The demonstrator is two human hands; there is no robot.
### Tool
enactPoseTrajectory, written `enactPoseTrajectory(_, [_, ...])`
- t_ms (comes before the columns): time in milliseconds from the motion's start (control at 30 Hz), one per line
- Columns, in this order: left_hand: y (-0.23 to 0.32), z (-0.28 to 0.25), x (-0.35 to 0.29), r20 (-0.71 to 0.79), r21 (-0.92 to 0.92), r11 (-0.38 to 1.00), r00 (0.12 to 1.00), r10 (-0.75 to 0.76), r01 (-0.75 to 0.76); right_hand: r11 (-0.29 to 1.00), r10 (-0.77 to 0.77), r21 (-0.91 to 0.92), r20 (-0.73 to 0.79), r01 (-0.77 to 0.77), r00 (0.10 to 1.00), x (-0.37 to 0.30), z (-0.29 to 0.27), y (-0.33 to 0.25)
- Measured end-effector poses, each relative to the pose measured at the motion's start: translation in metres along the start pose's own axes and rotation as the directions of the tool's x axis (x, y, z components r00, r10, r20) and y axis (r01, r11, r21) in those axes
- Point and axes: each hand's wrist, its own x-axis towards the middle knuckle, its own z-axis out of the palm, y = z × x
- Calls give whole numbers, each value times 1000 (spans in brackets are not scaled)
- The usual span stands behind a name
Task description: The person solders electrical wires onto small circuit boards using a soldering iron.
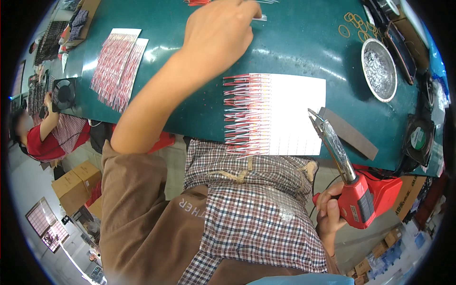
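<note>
- Left hand (216,35) reached far across the green table (294,52), fingers pinched narrow on a few thin wire pieces (260,18) near the far edge — long axis runs left-right, ends sticking out to the right of the fingertips.
- More loose red wires (197,2) lie just beyond that hand, at the top rim of the view.
- Right hand (329,213) low and near the body, off the table edge, fingers wrapped tight around the grip of a red soldering gun (354,190); its metal tip (313,115) points up-left — over the right part of the white sheet (297,114).
- White sheet carries a row of red-and-white wires (244,114) taped side by side, each lying left-right, stacked front to back.
- Left hand is nearer the loose wires; gun tip is nearer the sheet.
- Also there: metal bowl (379,70) of silvery bits at right, dark strip (349,133) beside the gun, two more filled sheets (116,66) at far left.
</note>
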Motion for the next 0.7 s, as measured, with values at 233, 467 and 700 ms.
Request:
enactPoseTrajectory(233, [-23,14,44,145,-184,983,988,45,-17,999,48,23,-38,-47,998,9,3,-9])
enactPoseTrajectory(467, [-28,18,50,408,-213,959,909,-87,187,999,54,9,-65,-54,996,25,8,-13])
enactPoseTrajectory(700, [-35,9,15,486,-669,529,846,-220,523,999,36,0,-56,-36,998,29,14,-21])
